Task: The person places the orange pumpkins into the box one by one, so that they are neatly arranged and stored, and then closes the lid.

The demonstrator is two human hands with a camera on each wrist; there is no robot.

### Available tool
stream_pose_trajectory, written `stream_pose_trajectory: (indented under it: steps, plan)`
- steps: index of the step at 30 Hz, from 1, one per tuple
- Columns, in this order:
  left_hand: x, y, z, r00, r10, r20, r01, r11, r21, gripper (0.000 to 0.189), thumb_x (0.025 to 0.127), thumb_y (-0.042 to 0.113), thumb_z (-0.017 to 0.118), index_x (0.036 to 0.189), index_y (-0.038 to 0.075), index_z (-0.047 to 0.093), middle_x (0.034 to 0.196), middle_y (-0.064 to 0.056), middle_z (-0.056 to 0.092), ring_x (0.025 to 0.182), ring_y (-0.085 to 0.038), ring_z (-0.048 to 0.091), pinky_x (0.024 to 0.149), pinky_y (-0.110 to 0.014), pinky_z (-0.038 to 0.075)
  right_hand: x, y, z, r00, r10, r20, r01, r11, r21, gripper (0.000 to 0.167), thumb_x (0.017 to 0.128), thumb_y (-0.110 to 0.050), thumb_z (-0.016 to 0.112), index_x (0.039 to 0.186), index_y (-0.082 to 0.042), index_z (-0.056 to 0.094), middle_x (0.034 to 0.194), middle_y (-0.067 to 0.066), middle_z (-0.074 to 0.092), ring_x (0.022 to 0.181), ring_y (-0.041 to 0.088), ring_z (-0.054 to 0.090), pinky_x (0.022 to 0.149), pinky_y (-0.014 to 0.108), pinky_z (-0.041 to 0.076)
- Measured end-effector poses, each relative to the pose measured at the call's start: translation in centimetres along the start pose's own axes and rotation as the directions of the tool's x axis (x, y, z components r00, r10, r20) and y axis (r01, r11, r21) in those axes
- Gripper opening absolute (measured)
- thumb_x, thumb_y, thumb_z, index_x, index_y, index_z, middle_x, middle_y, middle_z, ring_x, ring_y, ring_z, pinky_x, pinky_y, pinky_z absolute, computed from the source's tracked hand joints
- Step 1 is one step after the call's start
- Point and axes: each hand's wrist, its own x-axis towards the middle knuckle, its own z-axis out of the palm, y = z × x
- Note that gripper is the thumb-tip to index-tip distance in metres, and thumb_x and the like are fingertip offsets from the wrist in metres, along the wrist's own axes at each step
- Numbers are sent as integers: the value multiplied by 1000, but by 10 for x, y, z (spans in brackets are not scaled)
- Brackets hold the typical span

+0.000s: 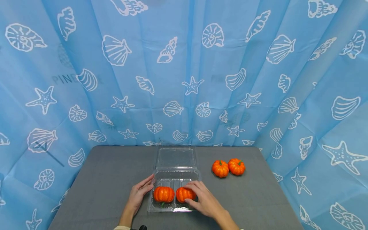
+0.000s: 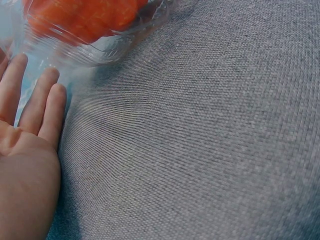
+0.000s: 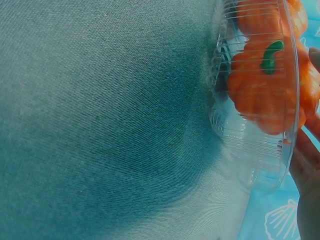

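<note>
A clear plastic clamshell box (image 1: 176,174) lies on the table with its lid (image 1: 176,157) folded back. Two small orange pumpkins sit side by side in its near half, the left pumpkin (image 1: 164,194) and the right pumpkin (image 1: 184,194). My right hand (image 1: 205,199) grips the right pumpkin, thumb on the near side and fingers over the far side. In the right wrist view that pumpkin (image 3: 260,90) shows through the box wall, its green stem towards the camera. My left hand (image 1: 138,194) lies along the box's left side, its fingers (image 2: 37,102) straight and close to the wall.
Two more orange pumpkins stand close together on the table right of the box, a left one (image 1: 220,168) and a right one (image 1: 236,166). Grey cloth covers the table (image 1: 115,172). A blue curtain (image 1: 184,83) with white shells and starfish hangs behind and at both sides.
</note>
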Motion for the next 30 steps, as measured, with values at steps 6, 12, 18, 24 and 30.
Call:
stream_pose_trajectory:
  steps: [6, 12, 18, 24, 30]
  plan:
    - [1, -1, 0, 1000, 17, 5, -16, 999, -33, 52, 92, 10, 72, 142, 4, 60, 148, -14, 58, 113, 6, 66, 94, -9, 50, 3, 1, 0, 998, -41, -38, 40, 999, -17, 40, 88, -33, 80, 124, -19, 69, 124, -7, 64, 112, 12, 58, 93, 34, 55]
    - [0, 0, 0, 1000, 2, 1, -2, 1000, -23, 51, 92, 12, 72, 142, 6, 61, 147, -12, 59, 115, 4, 66, 94, -9, 50, 7, 2, -5, 998, -24, -58, 22, 999, -50, 41, 89, -30, 79, 127, -18, 68, 126, -3, 65, 114, 14, 58, 94, 35, 56]
    - [-1, 1, 1, 1000, -6, -8, 6, 1000, -6, 51, 93, 14, 72, 142, 7, 61, 147, -11, 59, 114, 8, 64, 93, -8, 49, 12, 3, -11, 997, 73, -32, -76, 992, -104, 56, 93, -40, 73, 143, -17, 59, 144, 9, 58, 130, 30, 54, 102, 52, 52]
    - [0, 0, 0, 1000, 1, -5, -1, 1000, -4, 51, 93, 13, 72, 142, 6, 60, 148, -12, 58, 114, 11, 62, 94, -8, 49, 15, 8, -13, 971, 227, 78, -214, 965, -155, 71, 97, -57, 60, 157, -24, 42, 165, 16, 34, 150, 48, 31, 114, 75, 29]
    - [-1, 0, 0, 1000, 10, 0, -10, 1000, -18, 50, 93, 11, 71, 142, 5, 60, 148, -13, 58, 114, 9, 63, 94, -9, 49, 15, 13, -13, 955, 283, 85, -256, 936, -244, 78, 95, -66, 55, 160, -28, 36, 171, 16, 20, 154, 51, 20, 112, 83, 19]
